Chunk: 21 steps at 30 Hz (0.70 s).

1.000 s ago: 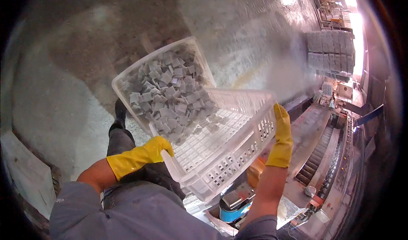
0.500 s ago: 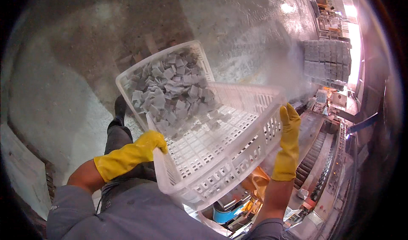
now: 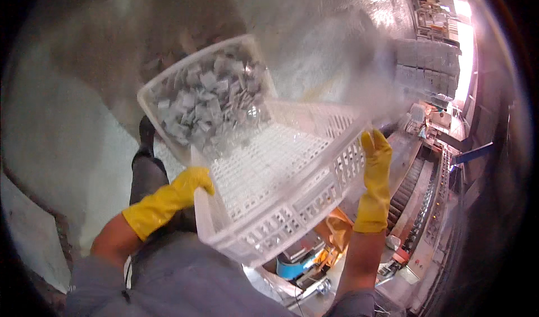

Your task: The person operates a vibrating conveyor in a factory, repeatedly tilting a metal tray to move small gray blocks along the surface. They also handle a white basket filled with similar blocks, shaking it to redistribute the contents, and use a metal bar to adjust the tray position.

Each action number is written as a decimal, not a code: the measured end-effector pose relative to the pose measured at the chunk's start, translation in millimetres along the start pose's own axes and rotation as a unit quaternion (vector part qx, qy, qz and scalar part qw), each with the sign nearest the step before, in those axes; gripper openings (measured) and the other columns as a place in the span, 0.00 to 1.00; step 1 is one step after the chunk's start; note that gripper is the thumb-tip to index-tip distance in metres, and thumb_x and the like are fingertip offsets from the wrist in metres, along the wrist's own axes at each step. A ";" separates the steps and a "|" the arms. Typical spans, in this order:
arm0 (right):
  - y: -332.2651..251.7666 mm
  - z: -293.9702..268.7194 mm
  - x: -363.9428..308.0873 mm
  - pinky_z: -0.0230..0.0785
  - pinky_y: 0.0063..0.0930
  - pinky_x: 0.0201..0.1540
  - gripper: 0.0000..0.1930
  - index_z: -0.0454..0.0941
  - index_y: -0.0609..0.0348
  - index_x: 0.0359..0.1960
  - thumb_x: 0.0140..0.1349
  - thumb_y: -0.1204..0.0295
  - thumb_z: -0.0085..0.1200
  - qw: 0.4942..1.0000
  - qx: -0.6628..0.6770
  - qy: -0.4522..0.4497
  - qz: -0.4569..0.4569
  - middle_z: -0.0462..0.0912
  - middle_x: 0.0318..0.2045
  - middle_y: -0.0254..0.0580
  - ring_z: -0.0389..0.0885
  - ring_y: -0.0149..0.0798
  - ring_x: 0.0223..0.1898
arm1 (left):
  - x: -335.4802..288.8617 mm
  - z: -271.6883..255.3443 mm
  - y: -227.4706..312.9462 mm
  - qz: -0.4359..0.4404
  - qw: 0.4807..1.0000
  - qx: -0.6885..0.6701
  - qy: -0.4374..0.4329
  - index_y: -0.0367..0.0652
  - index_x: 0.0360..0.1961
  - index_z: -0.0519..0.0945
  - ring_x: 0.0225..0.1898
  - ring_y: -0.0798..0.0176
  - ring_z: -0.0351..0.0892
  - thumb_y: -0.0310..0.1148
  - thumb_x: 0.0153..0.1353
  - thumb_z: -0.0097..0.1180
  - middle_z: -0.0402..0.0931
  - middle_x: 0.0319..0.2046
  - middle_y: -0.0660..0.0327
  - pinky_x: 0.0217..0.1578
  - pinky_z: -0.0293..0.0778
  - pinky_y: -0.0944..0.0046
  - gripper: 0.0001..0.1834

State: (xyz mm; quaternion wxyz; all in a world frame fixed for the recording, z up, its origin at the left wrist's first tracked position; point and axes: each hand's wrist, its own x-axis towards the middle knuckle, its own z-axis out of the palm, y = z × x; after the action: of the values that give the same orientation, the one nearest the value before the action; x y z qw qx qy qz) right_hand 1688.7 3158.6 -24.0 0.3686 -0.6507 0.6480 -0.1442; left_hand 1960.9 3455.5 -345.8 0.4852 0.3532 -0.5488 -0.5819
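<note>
Both my hands wear yellow rubber gloves and grip a white perforated plastic crate (image 3: 264, 176), tilted away from me. My left hand (image 3: 193, 183) is closed over the crate's left rim. At the right end, my right hand (image 3: 376, 154) is closed on the rim, its fingertips pointing up. Beyond it stands a second white crate (image 3: 147, 101), holding a heap of small grey square pieces (image 3: 208, 95). The tilted crate's far edge overlaps that second crate. No pieces can be made out on its bare slatted bottom, which is blurred.
Wet grey floor (image 3: 73, 120) spreads around the crates. On the right runs a conveyor with rollers (image 3: 407, 199). Below the tilted crate are a blue machine part (image 3: 295, 267) and an orange cover (image 3: 337, 227). Stacked grey blocks (image 3: 428, 67) stand at the far right.
The last grey pieces have slid off the tilted crate's bottom into the far crate's heap. Both hands and the crate have shifted slightly left in view.
</note>
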 end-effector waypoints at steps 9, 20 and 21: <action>-5.7 -15.0 -24.4 0.70 0.25 0.59 0.22 0.82 0.65 0.60 0.72 0.62 0.64 0.999 0.011 0.044 0.005 0.85 0.52 0.34 0.80 0.28 0.52 | -2.6 -14.2 63.0 -0.030 0.999 0.025 0.009 0.49 0.25 0.86 0.33 0.45 0.82 0.33 0.41 0.70 0.81 0.26 0.56 0.36 0.75 0.51 0.08; 12.7 -66.7 -25.6 0.72 0.35 0.70 0.25 0.73 0.64 0.67 0.75 0.63 0.59 0.994 0.061 0.084 0.021 0.81 0.61 0.48 0.79 0.43 0.64 | -11.4 -5.7 45.1 -0.044 0.994 -0.090 -0.035 0.50 0.29 0.86 0.40 0.45 0.83 0.28 0.46 0.69 0.83 0.32 0.54 0.47 0.77 0.52 0.08; 15.0 -60.2 -33.5 0.74 0.32 0.65 0.25 0.76 0.64 0.66 0.72 0.65 0.63 0.993 0.114 0.009 0.001 0.84 0.57 0.45 0.82 0.39 0.58 | -20.6 12.9 39.1 -0.071 0.986 -0.139 -0.051 0.50 0.30 0.86 0.41 0.45 0.84 0.27 0.47 0.69 0.83 0.33 0.54 0.46 0.77 0.53 0.07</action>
State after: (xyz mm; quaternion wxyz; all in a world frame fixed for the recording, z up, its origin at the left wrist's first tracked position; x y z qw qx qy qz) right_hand 1633.6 3174.4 17.1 0.4348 -0.6022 0.6314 -0.2228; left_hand 1961.4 3481.8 -308.1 0.4586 0.2902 -0.4602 -0.7027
